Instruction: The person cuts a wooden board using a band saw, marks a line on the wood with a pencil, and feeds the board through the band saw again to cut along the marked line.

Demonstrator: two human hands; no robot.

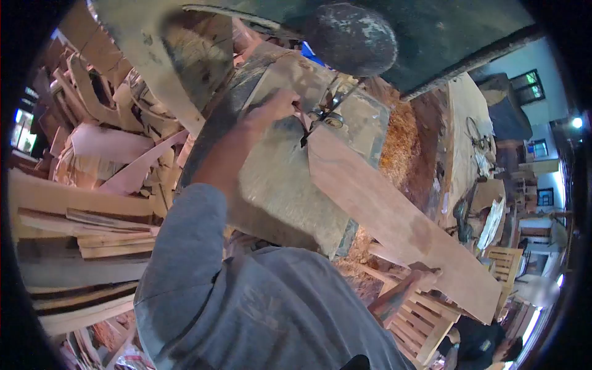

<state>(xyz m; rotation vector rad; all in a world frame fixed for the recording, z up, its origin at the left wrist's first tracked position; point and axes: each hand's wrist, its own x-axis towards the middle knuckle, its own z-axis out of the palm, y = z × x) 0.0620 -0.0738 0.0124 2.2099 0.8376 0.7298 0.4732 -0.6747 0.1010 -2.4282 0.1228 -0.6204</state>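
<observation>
A long, flat wooden board [394,209] lies at a slant, its near end over the machine's metal table [277,191] and its far end reaching past the table to the lower right. My right hand [425,277] grips the board's lower edge near that far end, fingers closed on it. At the other end, my left hand [282,105] is closed in a pinch on a narrow strip of wood [303,118] beside the board's tip. Close to these fingers stands a metal guide assembly [330,114], looking like that of a band saw; the blade itself is hard to make out.
A dark round machine part [351,40] hangs above the table. Sawdust [401,142] is heaped along its far side. Stacked planks [92,234] and curved offcuts [98,105] crowd the left. At lower right are a slatted wooden piece [425,320] and another person [478,342].
</observation>
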